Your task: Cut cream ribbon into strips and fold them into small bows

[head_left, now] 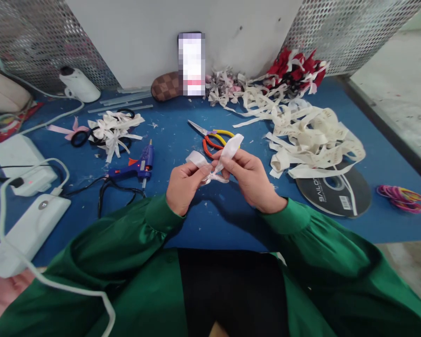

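Between my two hands is a white ribbon (230, 147), looped and gathered like a bow. My left hand (185, 183) pinches its gathered middle and left loop between thumb and fingers. With thumb and forefinger, my right hand (250, 178) grips the other side, where one flat end sticks up. The fingertips of both hands nearly meet and hide the ribbon's centre. Just behind them on the blue table lie scissors (210, 135) with red and yellow handles, blades pointing to the back left. A blue glue gun (135, 166) lies left of my left hand.
White bows with black hair ties (114, 131) lie at the left, near white power strips (28, 234) and cables. Cream ribbon strips (315, 135) are heaped over a black spool (337, 192) at right. Elastic bands (402, 197) lie beyond. A phone (192, 63) stands at the back.
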### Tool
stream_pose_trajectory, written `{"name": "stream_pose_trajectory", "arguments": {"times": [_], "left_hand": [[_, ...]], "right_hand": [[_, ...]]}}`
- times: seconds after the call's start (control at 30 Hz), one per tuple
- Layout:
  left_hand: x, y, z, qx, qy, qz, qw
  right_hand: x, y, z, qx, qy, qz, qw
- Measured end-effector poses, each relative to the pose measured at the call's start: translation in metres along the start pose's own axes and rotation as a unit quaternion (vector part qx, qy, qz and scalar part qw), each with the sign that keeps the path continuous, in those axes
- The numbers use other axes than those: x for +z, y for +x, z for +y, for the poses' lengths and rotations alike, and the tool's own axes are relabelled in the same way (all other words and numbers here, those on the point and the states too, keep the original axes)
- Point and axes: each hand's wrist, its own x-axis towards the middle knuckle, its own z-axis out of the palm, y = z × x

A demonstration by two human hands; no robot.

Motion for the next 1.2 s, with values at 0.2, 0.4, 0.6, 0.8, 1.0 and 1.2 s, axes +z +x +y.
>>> {"name": "stream_pose_trajectory", "arguments": {"times": [0.2,0.4,0.6,0.8,1.0,1.2], "left_hand": [[-0.003,0.002,-0.004,0.04,-0.016,0.02,0.999],[0.001,0.002,-0.004,-0.023,-0.109,-0.02,0.994],[0.002,0.002,-0.004,-0.085,-0.143,-0.027,0.986],[0.002,0.0,-0.001,-0.132,-0.126,-0.032,0.983],[0.002,-0.002,-0.001,-0.154,-0.105,-0.038,0.982],[-0.001,0.008,-0.001,-0.041,-0.14,-0.055,0.988]], "right_hand": [[0.002,-0.005,0.001,-0.028,-0.018,-0.02,0.999],[0.0,-0.012,0.001,-0.173,-0.273,-0.104,0.941],[-0.001,-0.014,0.003,-0.289,-0.413,-0.153,0.85],[0.003,-0.015,0.009,-0.425,-0.508,-0.202,0.721],[0.006,-0.019,0.014,-0.464,-0.53,-0.22,0.675],[0.002,-0.013,0.015,-0.262,-0.243,-0.113,0.927]]}}
